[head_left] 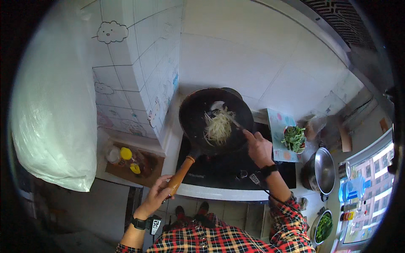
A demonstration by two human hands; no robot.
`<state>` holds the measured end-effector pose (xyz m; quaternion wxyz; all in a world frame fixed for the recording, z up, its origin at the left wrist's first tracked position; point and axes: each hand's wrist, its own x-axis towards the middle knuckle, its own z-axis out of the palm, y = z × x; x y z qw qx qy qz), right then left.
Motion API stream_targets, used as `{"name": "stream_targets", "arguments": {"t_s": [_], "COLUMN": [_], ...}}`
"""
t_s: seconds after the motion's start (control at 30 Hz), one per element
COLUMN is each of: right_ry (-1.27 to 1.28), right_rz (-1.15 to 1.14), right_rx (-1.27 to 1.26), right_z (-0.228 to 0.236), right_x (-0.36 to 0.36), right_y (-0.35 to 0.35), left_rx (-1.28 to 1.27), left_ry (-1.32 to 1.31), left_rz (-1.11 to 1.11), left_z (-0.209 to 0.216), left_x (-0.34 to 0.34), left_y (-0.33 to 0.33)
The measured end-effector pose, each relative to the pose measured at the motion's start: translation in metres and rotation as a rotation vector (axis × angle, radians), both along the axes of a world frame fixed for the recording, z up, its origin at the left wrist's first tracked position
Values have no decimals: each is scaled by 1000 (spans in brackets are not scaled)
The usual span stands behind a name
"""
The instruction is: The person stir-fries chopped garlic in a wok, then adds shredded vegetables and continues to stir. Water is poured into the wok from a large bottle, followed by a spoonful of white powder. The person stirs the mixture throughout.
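The pale shreds (218, 128) lie in a loose heap in the middle of the dark pan (192, 107). If they are pushed too hard, some could hop over the rim. If they sit too long in one spot, they could stick or burn. The right hand (259, 149) is closed on the thin stick of a turner (237, 123), which reaches into the heap. Those fingers are near the rim, so a low dip could bring a burn.

The left hand (157, 195) is wrapped around the end of the pan's wooden handle (181, 173). If that hold slips, the pan could swing or tip on the black stove (211, 173). Just right of the pan, a board (275, 122) holds some greens (294, 137). A wide sweep of the right arm could knock them.
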<state>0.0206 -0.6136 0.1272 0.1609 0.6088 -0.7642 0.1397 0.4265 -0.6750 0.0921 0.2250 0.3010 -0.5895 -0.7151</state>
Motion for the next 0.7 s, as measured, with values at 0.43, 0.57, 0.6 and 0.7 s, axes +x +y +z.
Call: {"name": "stream_targets", "arguments": {"t_s": [0.43, 0.57, 0.6, 0.7], "right_ry": [-308, -302, -327, -343], "right_rz": [-3, -46, -49, -28], "right_rx": [153, 134, 102, -90], "right_z": [98, 51, 34, -2], "right_x": [22, 22, 18, 7], "right_y": [151, 119, 102, 60], "left_rx": [-30, -32, -34, -49], "left_ry": [22, 20, 24, 8], "left_rz": [-38, -38, -34, -40], "left_z": [-9, -9, -8, -7], "left_x": [2, 3, 2, 2], "left_y": [-4, -3, -2, -3]}}
